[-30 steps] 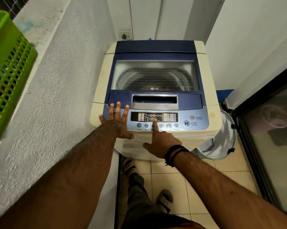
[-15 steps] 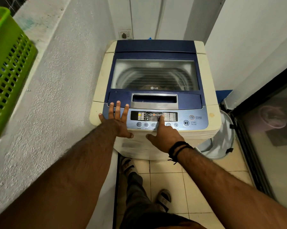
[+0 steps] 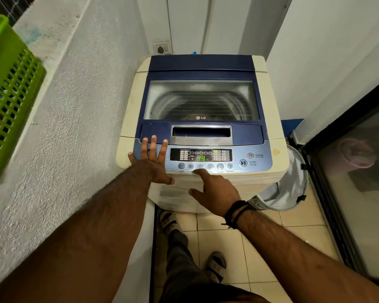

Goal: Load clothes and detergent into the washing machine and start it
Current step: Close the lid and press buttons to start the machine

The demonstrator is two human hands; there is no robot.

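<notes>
A cream and blue top-loading washing machine (image 3: 269, 101) stands ahead with its glass lid (image 3: 200, 99) closed; the drum shows dimly beneath. Its control panel (image 3: 258, 166) faces me, and the display (image 3: 201, 158) shows a green 14. My left hand (image 3: 150, 159) lies flat, fingers spread, on the panel's left end. My right hand (image 3: 216, 190) holds nothing; its index finger points at the lower edge of the panel, just below the row of round buttons (image 3: 206, 166). The start/pause button (image 3: 242, 163) sits to the right, untouched.
A green plastic basket (image 3: 8, 101) sits on the ledge of the rough white wall at left. A pale laundry hamper (image 3: 287, 189) stands on the tiled floor right of the machine. A dark glass door (image 3: 359, 182) lines the right side. A wall socket (image 3: 162, 48) is behind the machine.
My right index finger slid from the display area down and left to the panel's lower edge. The display now reads 14. My left hand stayed put.
</notes>
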